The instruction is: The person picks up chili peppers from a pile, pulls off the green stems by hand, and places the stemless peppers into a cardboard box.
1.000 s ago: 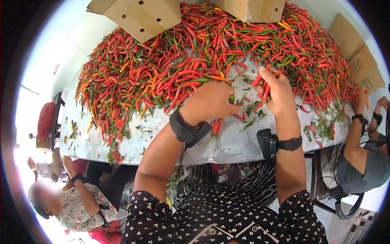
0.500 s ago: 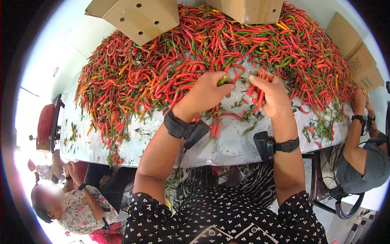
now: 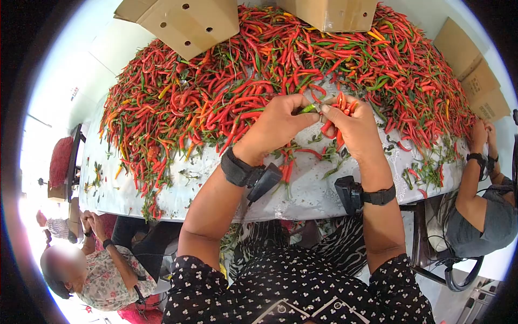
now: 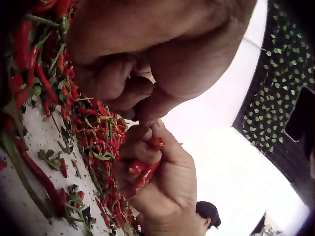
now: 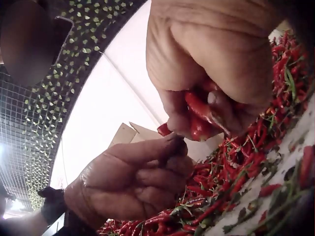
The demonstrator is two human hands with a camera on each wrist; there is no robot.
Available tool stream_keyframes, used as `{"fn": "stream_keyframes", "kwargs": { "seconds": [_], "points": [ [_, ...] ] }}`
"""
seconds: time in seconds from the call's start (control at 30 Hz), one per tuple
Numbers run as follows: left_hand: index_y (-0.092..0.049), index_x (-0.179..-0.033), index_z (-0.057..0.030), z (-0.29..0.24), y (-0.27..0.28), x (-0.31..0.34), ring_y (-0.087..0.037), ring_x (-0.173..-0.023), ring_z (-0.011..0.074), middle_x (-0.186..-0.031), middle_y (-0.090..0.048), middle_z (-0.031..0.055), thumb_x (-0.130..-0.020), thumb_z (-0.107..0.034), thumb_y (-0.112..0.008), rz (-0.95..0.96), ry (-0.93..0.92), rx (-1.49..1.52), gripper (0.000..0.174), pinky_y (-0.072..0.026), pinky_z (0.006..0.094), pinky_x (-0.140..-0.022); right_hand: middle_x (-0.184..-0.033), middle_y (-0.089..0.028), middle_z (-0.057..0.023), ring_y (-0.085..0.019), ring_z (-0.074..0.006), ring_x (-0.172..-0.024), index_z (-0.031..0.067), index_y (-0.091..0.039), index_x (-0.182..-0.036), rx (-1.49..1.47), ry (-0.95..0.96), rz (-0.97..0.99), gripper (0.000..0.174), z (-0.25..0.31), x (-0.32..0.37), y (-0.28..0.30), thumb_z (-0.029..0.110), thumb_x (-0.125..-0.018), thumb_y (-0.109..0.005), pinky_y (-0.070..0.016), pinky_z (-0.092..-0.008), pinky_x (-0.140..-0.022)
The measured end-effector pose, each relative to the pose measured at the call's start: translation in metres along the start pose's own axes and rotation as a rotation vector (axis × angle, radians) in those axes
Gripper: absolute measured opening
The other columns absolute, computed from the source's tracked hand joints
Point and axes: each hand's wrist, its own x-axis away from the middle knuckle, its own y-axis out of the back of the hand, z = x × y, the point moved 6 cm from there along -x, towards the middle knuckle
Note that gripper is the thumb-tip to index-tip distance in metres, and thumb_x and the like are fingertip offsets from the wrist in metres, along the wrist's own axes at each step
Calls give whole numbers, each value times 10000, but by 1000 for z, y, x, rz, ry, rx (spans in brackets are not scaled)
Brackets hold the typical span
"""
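My right hand (image 3: 359, 127) holds several red chilies (image 5: 199, 110) in its curled fingers. Their red ends stick out past the thumb and below the palm. Thumb and index finger of my left hand (image 3: 275, 127) pinch a small green chili stem (image 3: 308, 108), partly hidden by the fingers. The fingertips of both hands meet above the table, right at the stem. In the right wrist view, a red chili end shows just over the left fingertips. Close beneath the hands lie loose red chilies (image 3: 308, 153) and bits of stem and leaf.
A broad heap of chilies (image 3: 178, 97) curves around the far side of the white-covered table (image 3: 216, 200). Cardboard boxes (image 3: 189, 27) stand behind it, with more cardboard (image 3: 480, 89) at the right. Other people sit at the left (image 3: 110, 275) and right (image 3: 485, 216).
My left hand has come up from the table beside the heap with the green stem and moved right to the right hand. My right hand has shifted slightly left, keeping its red chilies.
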Motion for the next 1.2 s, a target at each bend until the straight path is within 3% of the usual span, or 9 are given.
{"fn": "stream_keyframes", "kwargs": {
  "seconds": [0.33,0.53,0.6,0.83,0.93,1.03,1.1,1.13,1.2],
  "points": [
    [-575,-836,-69,-8,-4,5,-354,-543,-15,-624,-444,-93,-830,-141,-586,62,89,469,73,-267,168,-462,-664,-523,-23,-466,-90,-518,49,-553,-816,-561,-140,-27,144,-18,-10,17,177,-812,-620,-377,-238,-468],
    [-592,-805,-28,-9,-7,2,-491,-565,107,-632,-520,13,-784,-149,-613,103,-127,-252,124,-389,256,-526,-651,-438,8,-436,-94,-556,110,-515,-790,-759,-96,-50,135,-14,-13,31,201,-841,-601,-341,-218,-480],
    [-605,-810,-20,-6,-23,4,-572,-663,259,-703,-578,120,-724,-168,-627,213,-312,-529,172,-442,359,-620,-657,-452,6,-440,-99,-581,100,-519,-789,-762,-26,-89,138,-8,-12,28,190,-835,-614,-352,-210,-477],
    [-605,-855,-36,11,-52,8,-566,-758,356,-753,-583,179,-675,-197,-615,453,-231,-850,242,-440,437,-679,-672,-484,-10,-455,-101,-599,67,-542,-791,-646,-59,-4,133,-7,-8,23,164,-824,-626,-365,-214,-471],
    [-588,-867,-21,19,-51,6,-561,-751,363,-727,-562,184,-693,-199,-609,490,-229,-795,250,-432,440,-676,-681,-505,-25,-459,-102,-564,42,-561,-834,-602,-62,52,134,-7,-8,22,152,-811,-634,-368,-221,-470],
    [-579,-875,-29,-3,-26,3,-560,-630,259,-687,-557,125,-759,-182,-588,273,-339,-467,193,-434,366,-587,-672,-523,-35,-471,-106,-518,24,-576,-882,-455,-122,7,164,-9,-5,21,146,-794,-641,-379,-228,-467],
    [-563,-924,-46,6,-6,1,-454,-515,105,-684,-524,26,-848,-150,-528,159,123,-16,133,-367,252,-486,-650,-533,-27,-494,-102,-506,17,-581,-891,-292,-139,70,187,-12,-5,15,159,-786,-641,-394,-231,-462],
    [-563,-924,-46,10,-4,0,-454,-515,105,-684,-524,26,-848,-150,-528,154,122,-16,133,-367,252,-486,-650,-533,-27,-494,-102,-506,17,-581,-891,-291,-137,74,187,-12,-5,12,159,-786,-641,-394,-231,-462],
    [-542,-965,-65,16,-3,-4,-337,-497,18,-690,-469,-45,-893,-135,-486,132,151,605,115,-270,183,-444,-609,-555,-32,-517,-100,-486,14,-591,-849,-161,-160,89,194,-14,-3,4,180,-771,-653,-416,-235,-443]
  ]
}}
